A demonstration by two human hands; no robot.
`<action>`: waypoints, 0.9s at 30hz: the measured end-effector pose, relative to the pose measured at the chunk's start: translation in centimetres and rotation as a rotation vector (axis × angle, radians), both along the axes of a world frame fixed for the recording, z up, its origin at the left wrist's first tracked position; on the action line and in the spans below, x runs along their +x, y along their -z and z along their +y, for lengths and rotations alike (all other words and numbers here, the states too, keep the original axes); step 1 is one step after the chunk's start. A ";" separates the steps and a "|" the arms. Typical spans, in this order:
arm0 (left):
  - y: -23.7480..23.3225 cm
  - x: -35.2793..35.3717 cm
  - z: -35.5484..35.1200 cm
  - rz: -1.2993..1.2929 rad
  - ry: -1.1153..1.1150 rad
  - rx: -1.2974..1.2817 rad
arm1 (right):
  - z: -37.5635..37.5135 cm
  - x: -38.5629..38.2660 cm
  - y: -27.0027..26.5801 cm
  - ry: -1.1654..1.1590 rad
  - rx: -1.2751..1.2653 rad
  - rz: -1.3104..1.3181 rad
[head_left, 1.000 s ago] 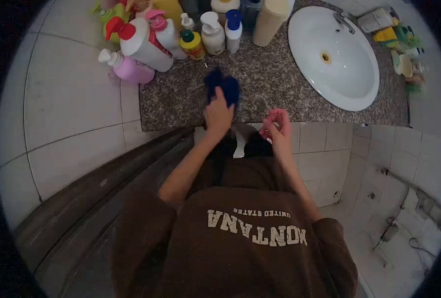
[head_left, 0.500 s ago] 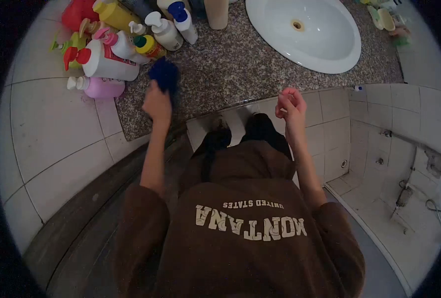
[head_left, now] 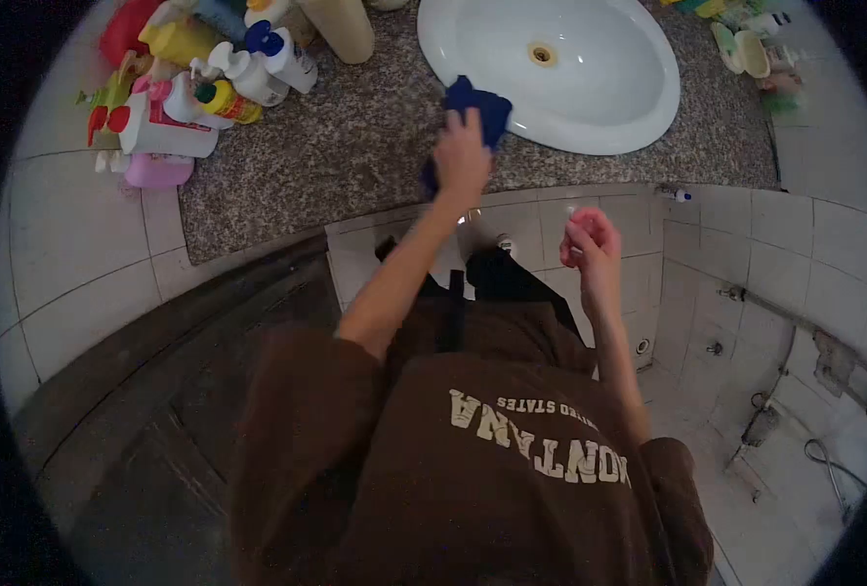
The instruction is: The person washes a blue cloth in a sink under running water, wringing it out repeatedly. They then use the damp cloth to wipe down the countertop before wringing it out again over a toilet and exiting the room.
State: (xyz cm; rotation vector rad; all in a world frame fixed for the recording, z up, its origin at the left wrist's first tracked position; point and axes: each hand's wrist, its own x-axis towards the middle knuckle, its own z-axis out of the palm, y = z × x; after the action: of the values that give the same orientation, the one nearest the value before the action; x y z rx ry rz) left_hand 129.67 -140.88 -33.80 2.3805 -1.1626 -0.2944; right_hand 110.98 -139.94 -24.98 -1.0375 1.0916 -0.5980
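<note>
My left hand (head_left: 463, 161) presses a dark blue cloth (head_left: 490, 109) against the speckled granite countertop (head_left: 355, 146), at the near-left edge of the white sink basin (head_left: 599, 132). Fingers and thumb are closed on the cloth, and part of it hangs out on the left side of the hand. Off the counter's front edge, my right hand (head_left: 595, 252) is raised in the air with its fingers curled in toward the thumb. I see nothing held in it.
Several pump bottles and tubs crowd the counter's left end, among them a pink bottle (head_left: 160, 170) and a yellow-labelled bottle (head_left: 228, 102). A soap dish (head_left: 749, 54) sits to the right of the sink. Low on the right tiled wall runs a pipe (head_left: 805, 322).
My left hand has carried the cloth rightward along the counter, from beside the bottles to the sink's edge. My right hand stays raised and curled. The view has shifted slightly.
</note>
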 end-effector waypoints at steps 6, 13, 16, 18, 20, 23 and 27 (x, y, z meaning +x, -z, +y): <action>-0.9 -6.5 -5.6 -0.023 0.050 -0.143 | -5.5 -9.4 -0.6 0.081 -0.012 0.134; 0.7 11.1 -6.4 -0.496 -0.199 -0.060 | -10.4 -11.8 0.4 0.046 0.087 0.075; 1.3 9.9 -7.3 -0.570 -0.153 -0.057 | -10.8 -11.7 1.3 0.081 0.106 0.038; 0.5 7.1 -7.7 -0.439 -0.140 -0.007 | -10.3 -11.9 2.1 0.117 0.129 0.028; -0.1 2.6 -7.2 -0.366 0.100 0.062 | -10.1 -11.8 3.0 0.202 0.171 0.018; -0.3 -7.2 -7.8 -0.129 0.426 0.059 | -10.3 -11.2 2.4 0.105 0.212 0.041; 0.6 -16.7 -8.9 0.120 0.794 -0.021 | -11.8 -9.0 1.4 0.113 0.148 0.033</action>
State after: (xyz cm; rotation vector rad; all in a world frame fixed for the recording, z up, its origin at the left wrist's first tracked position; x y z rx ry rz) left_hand 112.93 -149.76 -34.45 1.7425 -1.9826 -0.6574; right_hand 101.97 -151.72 -26.37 -0.8642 1.2113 -0.5828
